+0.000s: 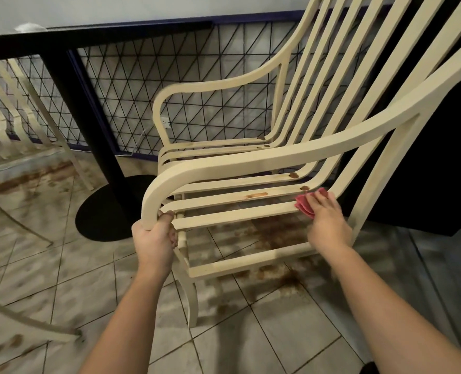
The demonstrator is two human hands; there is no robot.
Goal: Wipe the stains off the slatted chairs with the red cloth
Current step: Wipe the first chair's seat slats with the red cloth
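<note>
**Near to far.** Left hand (155,238): fingers curled close together round the front bend of the near armrest (251,158) of the slatted chair (237,215). Right hand (328,220): fingers straight and close together, pressing the red cloth (305,206) against the rear end of the nearest seat slat. Just beyond these fingertips lies a brown spot (304,188), and to their left, on the next slat, an orange smear (256,195). Below both hands is a stained tiled floor (291,333). Beyond the left fingers stand a black pedestal table (89,117) and a second chair (16,147).
</note>
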